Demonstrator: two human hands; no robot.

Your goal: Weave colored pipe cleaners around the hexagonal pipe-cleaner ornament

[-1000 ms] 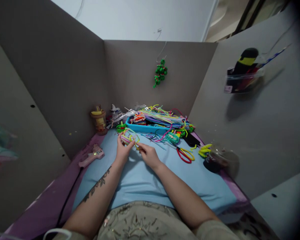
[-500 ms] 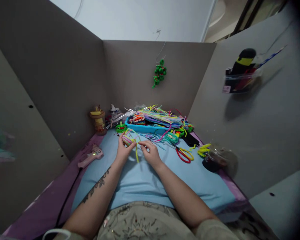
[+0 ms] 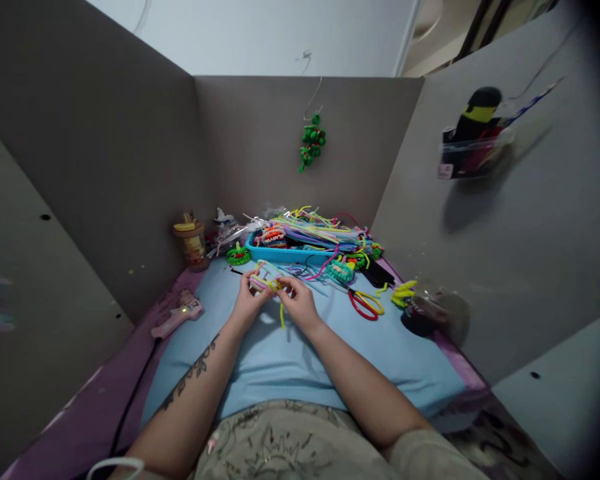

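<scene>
Over the light blue cloth, my left hand is closed around a small pastel bundle of bent pipe cleaners. My right hand meets it from the right, thumb and fingers pinched on a yellow pipe cleaner whose loose end hangs below the fingers. Part of the bundle is hidden by my fingers. Behind the hands stands a blue tray heaped with many-coloured pipe cleaners. Red-and-yellow-handled scissors lie to the right.
A pink glue gun with a lit light lies at the left. A lidded cup stands behind it. Green and teal pipe-cleaner figures sit near the tray. At the right are a black phone-like object and a clear container. Grey panels surround the table.
My right hand has closed in against the bundle, and the yellow strand's free end has swung slightly right. The whole view has shifted a little.
</scene>
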